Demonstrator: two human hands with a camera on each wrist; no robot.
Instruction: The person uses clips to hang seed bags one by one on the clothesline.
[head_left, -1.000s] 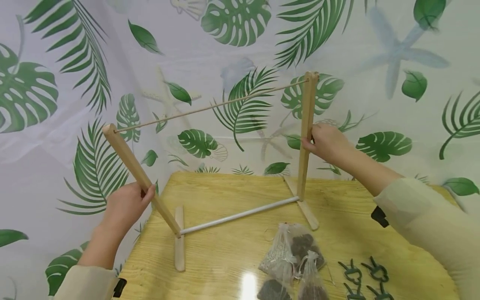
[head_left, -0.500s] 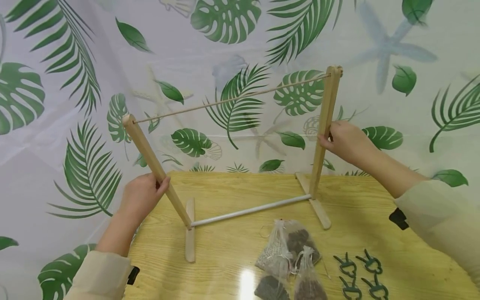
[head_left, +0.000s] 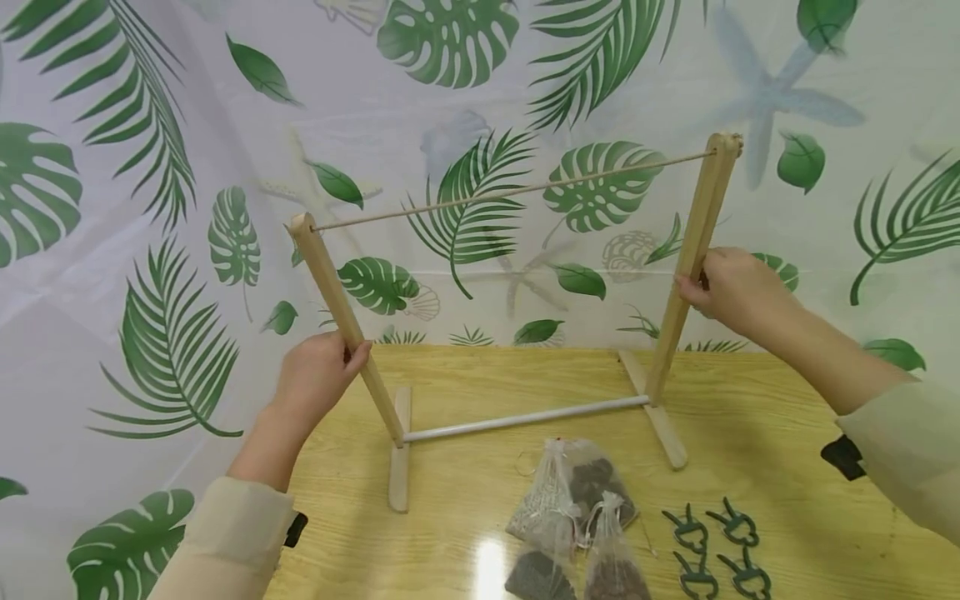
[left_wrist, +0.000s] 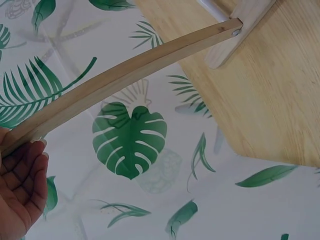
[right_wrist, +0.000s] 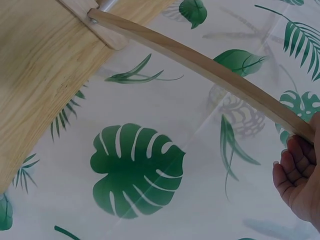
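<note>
Left hand (head_left: 318,371) grips the left wooden post (head_left: 331,283), right hand (head_left: 742,293) the right post (head_left: 703,204), fingers curled round both, cord (head_left: 517,192) running between the tops!

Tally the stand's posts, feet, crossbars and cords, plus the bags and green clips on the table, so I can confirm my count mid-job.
Wooden posts: 2
Wooden feet: 2
White crossbar: 1
Cord: 1
Sheer bags: 4
Dark green clips: 4
Total: 14
</note>
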